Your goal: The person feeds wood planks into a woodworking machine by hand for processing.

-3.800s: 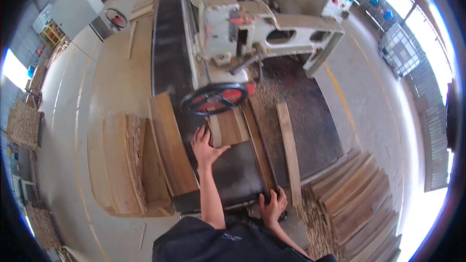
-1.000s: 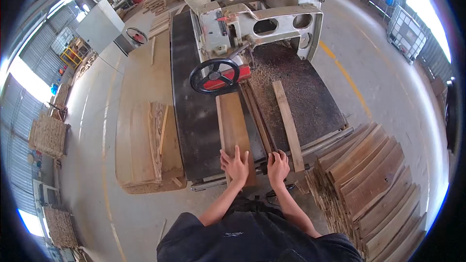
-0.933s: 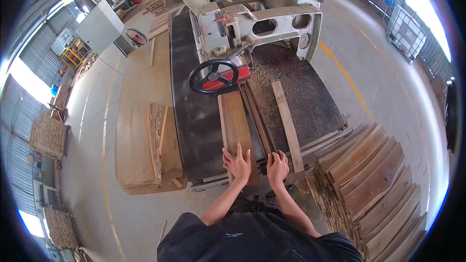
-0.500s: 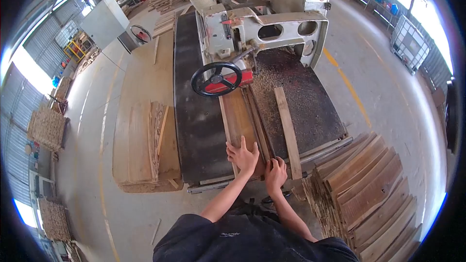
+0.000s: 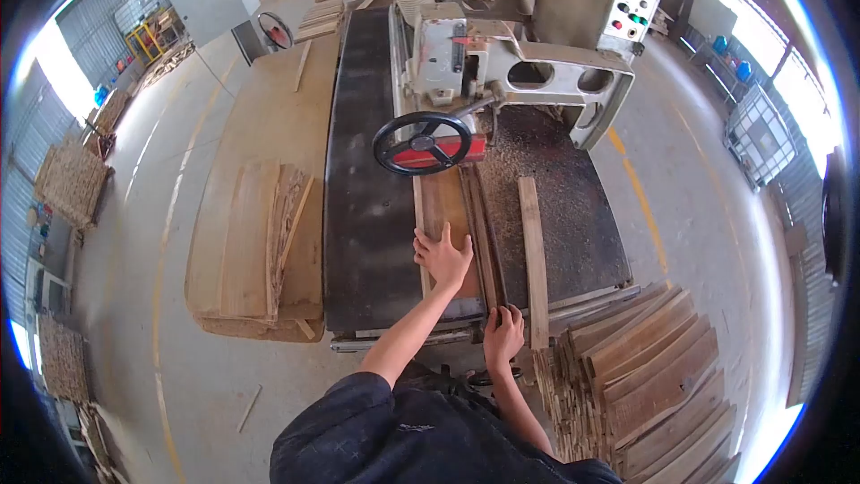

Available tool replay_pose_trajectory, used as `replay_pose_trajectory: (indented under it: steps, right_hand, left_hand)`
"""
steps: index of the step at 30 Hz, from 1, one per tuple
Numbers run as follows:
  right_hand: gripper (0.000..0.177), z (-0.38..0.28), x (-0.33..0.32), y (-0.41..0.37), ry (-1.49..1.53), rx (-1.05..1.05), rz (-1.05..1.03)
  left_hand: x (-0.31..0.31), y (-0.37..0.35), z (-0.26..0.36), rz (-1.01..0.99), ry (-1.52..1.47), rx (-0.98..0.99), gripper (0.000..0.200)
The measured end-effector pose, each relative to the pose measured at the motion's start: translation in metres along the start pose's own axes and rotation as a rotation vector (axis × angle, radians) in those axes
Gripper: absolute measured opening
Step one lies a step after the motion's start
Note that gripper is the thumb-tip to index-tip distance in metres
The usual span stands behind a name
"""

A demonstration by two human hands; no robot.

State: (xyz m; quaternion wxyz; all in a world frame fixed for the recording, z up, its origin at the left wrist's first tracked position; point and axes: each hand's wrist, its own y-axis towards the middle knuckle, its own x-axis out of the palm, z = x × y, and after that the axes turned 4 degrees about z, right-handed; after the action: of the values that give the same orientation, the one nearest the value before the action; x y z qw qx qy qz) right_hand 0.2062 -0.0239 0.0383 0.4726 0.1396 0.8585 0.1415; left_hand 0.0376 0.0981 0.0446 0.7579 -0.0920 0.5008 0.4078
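My left hand [image 5: 443, 256] lies with its fingers spread on a smooth yellowish-brown board [image 5: 441, 200], which runs lengthwise on the machine's bed. Right beside it is a long dark strip [image 5: 485, 233] that reaches towards the machine head. My right hand [image 5: 504, 337] is at the near end of this strip, lower and closer to my body, with its fingers curled over the end. Past the board's far end are a black handwheel [image 5: 422, 143] and a red guard [image 5: 472, 151].
A pale wooden bar [image 5: 533, 260] lies on the dark, chip-strewn table [image 5: 582, 215] to the right. Stacked boards [image 5: 649, 367] stand at the lower right. More planks [image 5: 253, 233] rest on a wooden surface at left. A control panel [image 5: 630, 13] tops the machine.
The view has shifted, so the machine sits further right. My left hand has slid slightly forward along the board, fingers still spread. My right hand stays at the strip's near end.
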Motion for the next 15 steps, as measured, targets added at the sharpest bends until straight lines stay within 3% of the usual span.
replay_pose_trajectory:
  steps: [15]
  right_hand:
    - [0.021, -0.007, -0.001, 0.0, -0.024, 0.008, 0.019]
  left_hand:
    - [0.019, 0.054, -0.004, -0.045, -0.016, 0.045, 0.068]
